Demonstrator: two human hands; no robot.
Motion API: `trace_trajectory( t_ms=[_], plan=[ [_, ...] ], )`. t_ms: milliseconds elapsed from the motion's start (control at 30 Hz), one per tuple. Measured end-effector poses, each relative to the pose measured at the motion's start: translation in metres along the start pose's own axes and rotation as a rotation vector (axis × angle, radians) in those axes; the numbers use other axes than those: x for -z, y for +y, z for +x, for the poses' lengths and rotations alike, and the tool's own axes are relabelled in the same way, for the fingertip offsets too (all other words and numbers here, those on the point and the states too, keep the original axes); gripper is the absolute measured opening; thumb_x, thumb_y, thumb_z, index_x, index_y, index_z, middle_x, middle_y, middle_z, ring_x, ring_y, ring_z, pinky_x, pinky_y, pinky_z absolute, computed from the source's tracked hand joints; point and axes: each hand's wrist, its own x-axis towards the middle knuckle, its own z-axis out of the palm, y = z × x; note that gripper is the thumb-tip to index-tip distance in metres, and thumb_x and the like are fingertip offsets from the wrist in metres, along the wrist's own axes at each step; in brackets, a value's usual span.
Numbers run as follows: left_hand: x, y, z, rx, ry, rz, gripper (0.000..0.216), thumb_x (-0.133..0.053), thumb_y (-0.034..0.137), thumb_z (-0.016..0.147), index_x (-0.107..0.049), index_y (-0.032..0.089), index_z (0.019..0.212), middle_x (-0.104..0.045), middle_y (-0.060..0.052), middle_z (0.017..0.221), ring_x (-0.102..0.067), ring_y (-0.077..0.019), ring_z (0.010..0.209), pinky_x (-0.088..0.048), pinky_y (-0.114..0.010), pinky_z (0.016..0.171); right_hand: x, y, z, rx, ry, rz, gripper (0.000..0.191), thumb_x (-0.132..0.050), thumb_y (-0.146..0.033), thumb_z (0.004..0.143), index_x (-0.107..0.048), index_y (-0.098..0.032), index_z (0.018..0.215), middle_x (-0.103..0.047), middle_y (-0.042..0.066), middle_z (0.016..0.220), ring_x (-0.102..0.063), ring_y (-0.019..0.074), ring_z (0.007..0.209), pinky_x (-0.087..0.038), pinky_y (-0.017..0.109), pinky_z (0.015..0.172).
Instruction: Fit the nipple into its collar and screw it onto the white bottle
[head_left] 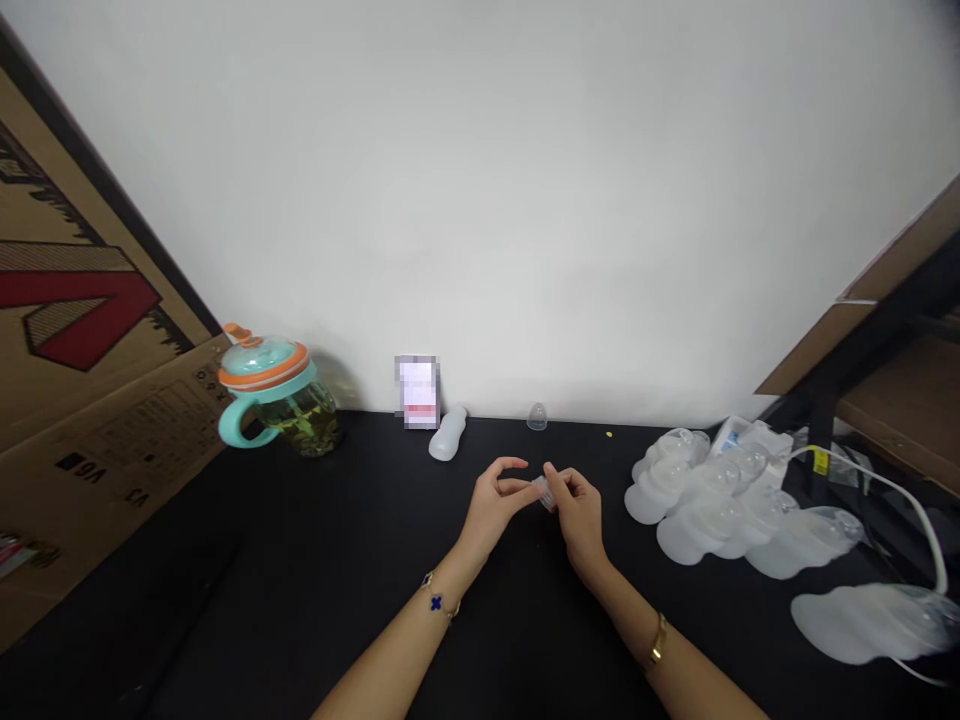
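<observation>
My left hand (496,500) and my right hand (576,508) meet above the middle of the black table (300,570). Both pinch a small clear plastic piece (544,490) between their fingertips. I cannot make out what the piece is. A small white bottle (448,434) lies on its side beyond my hands, near the wall. A tiny clear dome-shaped cap (536,417) stands a little right of it.
A teal and orange handled cup (276,395) with greenish liquid stands at the back left, beside leaning cardboard boxes (90,340). Several translucent white plastic parts (720,500) lie in rows at the right, with a white cable (907,510) and shelving (885,350) behind. A small card (418,391) leans on the wall.
</observation>
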Motion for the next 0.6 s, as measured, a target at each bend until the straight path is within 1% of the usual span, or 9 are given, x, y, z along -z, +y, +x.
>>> trace_trajectory(
  t_ms=[167,433,600],
  plan=[
    [0.0007,-0.003,0.0014,-0.001,-0.028,0.005,0.05,-0.089,0.036,0.064,-0.062,0.017,0.101,-0.078,-0.006,0.078,-0.073,-0.0197,0.074,-0.051,-0.028,0.075,0.0011,-0.0006,-0.0025,0.021,-0.025,-0.023,0.05,-0.068,-0.055,0.084,-0.048,-0.021,0.053,-0.044,-0.005,0.048,-0.04,0.0113,0.049,-0.032,0.026,0.05],
    [0.0007,-0.0035,0.0021,0.001,-0.03,0.051,0.043,-0.087,0.038,0.066,-0.065,0.017,0.096,-0.075,-0.003,0.072,-0.068,-0.0166,0.069,-0.048,-0.025,0.07,0.002,-0.0019,-0.0042,0.029,-0.024,-0.034,0.053,-0.067,-0.054,0.085,-0.04,-0.023,0.052,-0.039,-0.007,0.046,-0.037,0.0102,0.045,-0.03,0.026,0.046],
    [0.0,-0.0031,0.0025,-0.015,-0.038,0.078,0.035,-0.086,0.04,0.066,-0.069,0.016,0.086,-0.071,-0.001,0.063,-0.065,-0.0156,0.063,-0.046,-0.025,0.065,0.0028,-0.0005,-0.0048,0.029,-0.017,-0.031,0.055,-0.068,-0.055,0.084,-0.039,-0.023,0.051,-0.038,-0.007,0.044,-0.036,0.0096,0.042,-0.027,0.025,0.043]
  ],
)
